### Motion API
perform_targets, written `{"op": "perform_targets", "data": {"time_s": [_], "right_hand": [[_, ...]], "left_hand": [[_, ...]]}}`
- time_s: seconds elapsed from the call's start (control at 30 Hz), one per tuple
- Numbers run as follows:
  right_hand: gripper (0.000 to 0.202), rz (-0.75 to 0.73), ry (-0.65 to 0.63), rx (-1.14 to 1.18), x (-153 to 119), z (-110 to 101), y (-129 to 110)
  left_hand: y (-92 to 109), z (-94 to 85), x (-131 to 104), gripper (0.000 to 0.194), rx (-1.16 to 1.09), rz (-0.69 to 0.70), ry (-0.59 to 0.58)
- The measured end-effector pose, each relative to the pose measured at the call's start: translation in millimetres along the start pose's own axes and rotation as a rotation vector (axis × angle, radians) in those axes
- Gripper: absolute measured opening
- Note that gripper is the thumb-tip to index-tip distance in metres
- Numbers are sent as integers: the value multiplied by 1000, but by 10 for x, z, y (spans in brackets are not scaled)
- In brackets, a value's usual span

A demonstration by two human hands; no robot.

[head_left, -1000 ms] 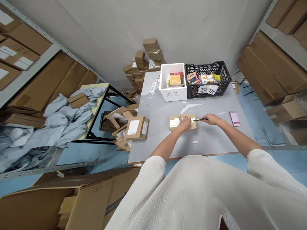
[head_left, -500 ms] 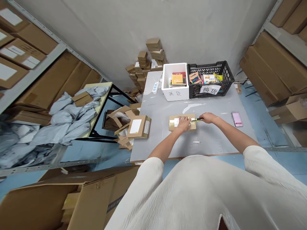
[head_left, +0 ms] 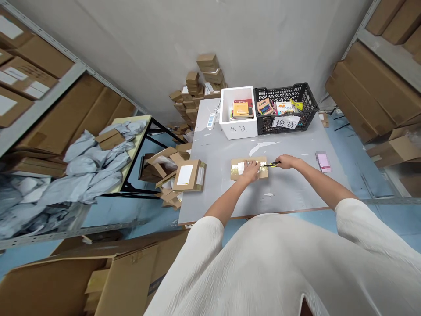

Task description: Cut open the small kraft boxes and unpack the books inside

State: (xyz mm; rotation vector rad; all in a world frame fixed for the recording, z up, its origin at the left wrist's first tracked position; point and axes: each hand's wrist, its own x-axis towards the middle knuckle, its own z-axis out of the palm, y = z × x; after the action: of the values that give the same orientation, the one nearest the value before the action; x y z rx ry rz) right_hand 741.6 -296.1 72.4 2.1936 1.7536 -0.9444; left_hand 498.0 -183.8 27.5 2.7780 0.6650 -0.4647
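Note:
A small cardboard box [head_left: 234,170] with shiny tape and a white label lies flat on the grey table [head_left: 213,202]. My left hand [head_left: 250,171] rests on top of it, fingers spread across the label. At the box's right side, my right hand [head_left: 285,161] is closed round a yellow and black cutter [head_left: 272,164], whose tip points left at the box's right end. Whether the blade touches the tape is too small to tell.
A white bin [head_left: 239,130] and a black crate [head_left: 286,115] with books stand at the table's back. A pink phone [head_left: 324,162] lies right. A larger box [head_left: 189,175] sits at the left edge. Grey parcels [head_left: 85,162] cover a side table.
The cutter in my right hand has drawn slightly to the right, away from my left hand. My left hand stays on the box. The camera view has shifted a little.

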Motion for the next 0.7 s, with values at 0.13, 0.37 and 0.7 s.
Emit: {"op": "perform_targets", "data": {"time_s": [0.13, 0.37, 0.7], "right_hand": [[30, 24, -106, 369, -55, 214, 96], [36, 29, -59, 724, -264, 753, 260], [36, 51, 205, 650, -419, 722, 228]], "left_hand": [[2, -8, 11, 70, -28, 1, 4], [-20, -48, 22, 67, -37, -9, -4], [22, -108, 114, 37, -226, -141, 162]]}}
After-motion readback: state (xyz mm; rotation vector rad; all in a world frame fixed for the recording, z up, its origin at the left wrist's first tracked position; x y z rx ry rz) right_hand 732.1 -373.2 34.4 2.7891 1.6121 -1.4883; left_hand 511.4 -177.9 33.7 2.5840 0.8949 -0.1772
